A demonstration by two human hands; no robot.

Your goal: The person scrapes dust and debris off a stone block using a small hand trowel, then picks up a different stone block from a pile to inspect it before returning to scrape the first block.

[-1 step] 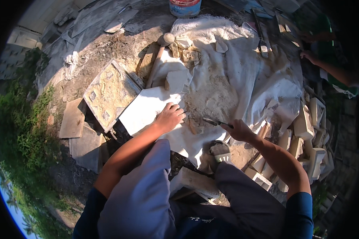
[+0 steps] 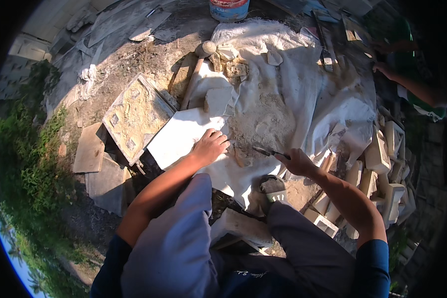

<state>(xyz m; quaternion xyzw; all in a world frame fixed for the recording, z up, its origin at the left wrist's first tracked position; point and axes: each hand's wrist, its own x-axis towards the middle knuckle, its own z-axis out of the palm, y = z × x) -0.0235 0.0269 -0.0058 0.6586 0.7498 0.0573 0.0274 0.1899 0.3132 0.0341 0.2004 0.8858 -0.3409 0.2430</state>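
My left hand (image 2: 211, 146) lies over the right edge of a pale flat slab (image 2: 171, 139), its fingers curled and its fingertips turned down. What they hold, if anything, is hidden. In my right hand (image 2: 298, 162) is a small dark-handled trowel-like tool (image 2: 265, 151), its rounded metal end pointing left toward the other hand. Below that tip is a heap of pale powder (image 2: 263, 116) on a white sheet (image 2: 288, 79). A small brownish sliver (image 2: 240, 158) lies between the hands. Just beyond the slab sits a pale stone block (image 2: 218, 102).
A mallet (image 2: 206, 48) leans beyond the block. To the left is a square tray (image 2: 141, 111) of sandy material. Pale hollow blocks (image 2: 377, 154) are piled at right. A bucket (image 2: 229, 10) stands at the far side. Another person's arm (image 2: 412, 89) shows at far right.
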